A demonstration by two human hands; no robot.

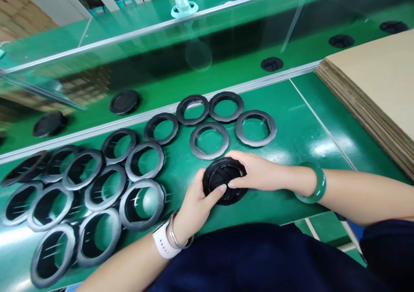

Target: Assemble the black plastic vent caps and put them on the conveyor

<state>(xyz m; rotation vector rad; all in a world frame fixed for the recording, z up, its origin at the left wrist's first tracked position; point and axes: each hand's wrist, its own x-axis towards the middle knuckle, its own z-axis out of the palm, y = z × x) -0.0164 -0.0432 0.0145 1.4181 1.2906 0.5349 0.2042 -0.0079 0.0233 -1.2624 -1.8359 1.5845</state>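
Observation:
Both my hands grip one round black plastic part (223, 177), a ring-shaped rim with a ribbed disc inside it, held near the bench's front edge. My left hand (197, 201) wraps its left side, thumb lying on the inner disc. From the right, my right hand (255, 171) curls over the rim, with its thumb tip pressed on the disc near the other thumb. Just beyond the part lie a black ring (209, 141) and another black ring (256, 128), both flat on the green bench. The fingers under the part are hidden.
Several more black rings (142, 205) crowd the bench's left side. Behind a metal rail (226, 87), a green belt carries black round parts (124, 101), (272, 64). Stacked cardboard sheets (375, 67) occupy the right. A clear panel with a turquoise suction hook (181, 3) stands behind.

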